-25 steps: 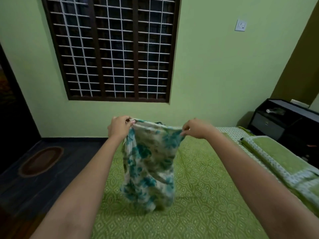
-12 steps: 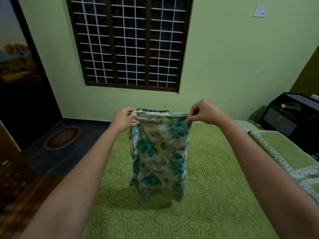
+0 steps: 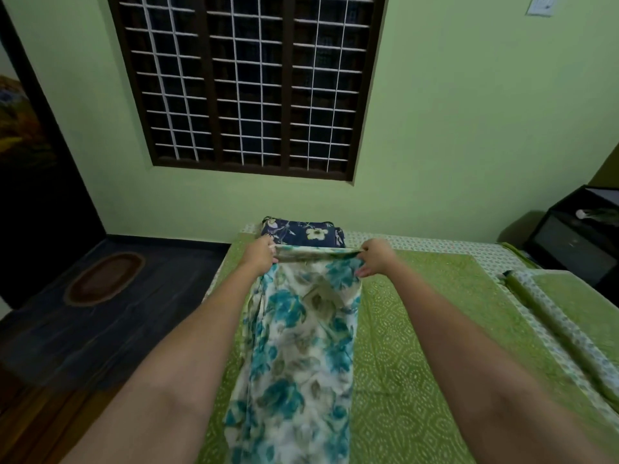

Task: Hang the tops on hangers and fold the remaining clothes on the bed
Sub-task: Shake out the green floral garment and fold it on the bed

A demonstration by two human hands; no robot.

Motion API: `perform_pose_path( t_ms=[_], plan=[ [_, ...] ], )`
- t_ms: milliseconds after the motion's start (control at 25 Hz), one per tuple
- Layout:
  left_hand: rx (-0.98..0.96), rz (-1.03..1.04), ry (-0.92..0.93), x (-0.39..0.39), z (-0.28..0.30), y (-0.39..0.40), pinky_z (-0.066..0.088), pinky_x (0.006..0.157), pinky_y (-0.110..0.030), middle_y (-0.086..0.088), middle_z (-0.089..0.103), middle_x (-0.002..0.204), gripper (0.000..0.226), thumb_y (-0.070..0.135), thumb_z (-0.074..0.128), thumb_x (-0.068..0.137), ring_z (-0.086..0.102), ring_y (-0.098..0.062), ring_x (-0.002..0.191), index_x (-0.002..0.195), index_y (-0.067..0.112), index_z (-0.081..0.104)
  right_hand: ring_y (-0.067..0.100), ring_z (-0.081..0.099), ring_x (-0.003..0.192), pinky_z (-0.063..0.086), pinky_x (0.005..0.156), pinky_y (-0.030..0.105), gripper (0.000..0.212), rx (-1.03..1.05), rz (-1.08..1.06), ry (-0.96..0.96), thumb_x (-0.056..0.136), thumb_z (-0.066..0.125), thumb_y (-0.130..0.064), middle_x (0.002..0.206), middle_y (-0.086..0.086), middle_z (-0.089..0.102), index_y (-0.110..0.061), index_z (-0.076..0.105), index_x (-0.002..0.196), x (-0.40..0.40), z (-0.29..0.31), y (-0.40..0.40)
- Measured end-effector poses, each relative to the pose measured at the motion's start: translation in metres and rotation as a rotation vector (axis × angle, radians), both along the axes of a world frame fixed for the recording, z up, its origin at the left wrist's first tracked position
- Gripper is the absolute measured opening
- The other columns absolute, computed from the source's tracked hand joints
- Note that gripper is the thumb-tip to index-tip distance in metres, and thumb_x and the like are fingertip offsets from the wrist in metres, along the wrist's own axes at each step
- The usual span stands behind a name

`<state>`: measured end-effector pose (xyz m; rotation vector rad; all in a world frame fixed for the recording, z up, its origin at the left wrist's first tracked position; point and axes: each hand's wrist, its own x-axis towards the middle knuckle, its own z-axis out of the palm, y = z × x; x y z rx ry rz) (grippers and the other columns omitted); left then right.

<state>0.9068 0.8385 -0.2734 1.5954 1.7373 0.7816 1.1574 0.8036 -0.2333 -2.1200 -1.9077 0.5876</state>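
Green wall (image 3: 469, 128), barred window (image 3: 248, 85), perhaps night

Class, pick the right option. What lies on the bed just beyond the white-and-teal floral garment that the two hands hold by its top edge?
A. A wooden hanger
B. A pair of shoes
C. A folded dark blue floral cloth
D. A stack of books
C: a folded dark blue floral cloth lies on the bed just past the top edge of the white-and-teal floral garment, between the left hand and right hand.

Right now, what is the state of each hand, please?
Left hand: fingers grip the top edge of the floral garment.
Right hand: fingers pinch the same edge at its other corner.
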Motion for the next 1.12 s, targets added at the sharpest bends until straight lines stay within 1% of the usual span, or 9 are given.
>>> perform_pose_path(
  t_ms=[80,200,400,600,840,920,1000,1040,1120],
  plan=[
    [0.081,0.008,0.09,0.004,0.003,0.041,0.048,0.07,-0.035,-0.021,0.06,0.104,0.012,0.001,0.039,0.097,0.06,-0.03,0.091,0.098,0.002,0.052,0.022,0.062,0.083,0.05,0.065,0.019,0.021,0.094,-0.083,0.161,0.095,0.056,-0.019,0.1,0.01,0.062,-0.001,0.06,0.106,-0.003,-0.004,0.041],
    [0.284,0.018,0.139,0.009,0.024,0.079,0.042,0.069,-0.033,-0.014,0.059,0.095,0.01,0.009,0.047,0.097,0.055,-0.027,0.083,0.101,0.003,0.053,0.034,0.063,0.085,0.052,0.073,0.04,0.016,0.352,-0.134,0.189,0.094,0.043,0.0,0.088,0.016,0.062,-0.002,0.059,0.089,0.0,-0.002,0.089],
    [0.383,0.008,0.105,0.005,-0.008,0.082,0.048,0.068,-0.031,-0.008,0.066,0.091,0.012,0.008,0.065,0.086,0.062,-0.022,0.078,0.093,0.015,0.058,0.025,0.057,0.08,0.036,0.065,0.026,0.015,0.443,-0.133,0.126,0.087,0.056,0.0,0.09,0.011,0.065,-0.004,0.069,0.094,0.006,-0.032,0.087],
    [0.241,-0.055,0.17,0.006,-0.13,0.019,0.046,0.072,-0.032,-0.015,0.067,0.095,0.013,-0.005,0.062,0.082,0.064,-0.03,0.085,0.091,0.003,0.066,0.031,0.064,0.087,0.038,0.072,0.026,0.012,0.312,-0.042,0.115,0.081,0.062,0.006,0.093,0.02,0.069,0.003,0.071,0.089,0.016,-0.154,0.033],
    [-0.067,-0.291,0.374,0.004,-0.311,-0.076,0.046,0.073,-0.031,-0.009,0.063,0.099,0.012,0.0,0.061,0.082,0.063,-0.028,0.09,0.09,0.008,0.063,0.031,0.065,0.071,0.04,0.062,0.027,0.016,0.023,0.102,0.08,0.068,0.067,0.009,0.078,0.012,0.063,-0.007,0.064,0.071,0.035,-0.356,-0.054],
    [-0.129,-0.437,0.512,0.007,-0.369,-0.106,0.051,0.067,-0.029,-0.001,0.066,0.099,0.019,0.007,0.074,0.072,0.064,-0.023,0.09,0.088,0.014,0.067,0.033,0.064,0.082,0.046,0.069,0.035,0.006,-0.181,0.156,0.0,0.078,0.063,-0.002,0.092,0.012,0.061,-0.008,0.063,0.081,0.036,-0.415,-0.086],
    [-0.138,-0.621,0.693,0.012,-0.421,-0.122,0.053,0.056,-0.026,0.001,0.069,0.085,0.033,0.011,0.086,0.048,0.066,-0.021,0.082,0.075,0.017,0.07,0.031,0.061,0.097,0.049,0.073,0.036,0.015,-0.324,0.262,-0.133,0.087,0.055,-0.012,0.11,0.01,0.058,-0.01,0.062,0.099,0.031,-0.464,-0.109],
    [-0.135,-0.677,0.776,0.013,-0.445,-0.126,0.053,0.059,-0.026,0.0,0.068,0.084,0.032,0.012,0.085,0.048,0.066,-0.022,0.083,0.076,0.016,0.07,0.029,0.059,0.103,0.049,0.077,0.036,0.022,-0.379,0.335,-0.204,0.089,0.051,-0.015,0.117,0.009,0.055,-0.012,0.059,0.11,0.027,-0.485,-0.117],
    [-0.25,-0.77,0.873,0.017,-0.478,-0.126,0.049,0.08,-0.03,-0.005,0.066,0.101,0.022,0.013,0.068,0.075,0.061,-0.024,0.099,0.097,0.014,0.069,0.026,0.057,0.11,0.049,0.084,0.035,0.033,-0.463,0.43,-0.292,0.093,0.045,-0.018,0.126,0.005,0.051,-0.019,0.053,0.125,0.014,-0.516,-0.119]
  ],
)
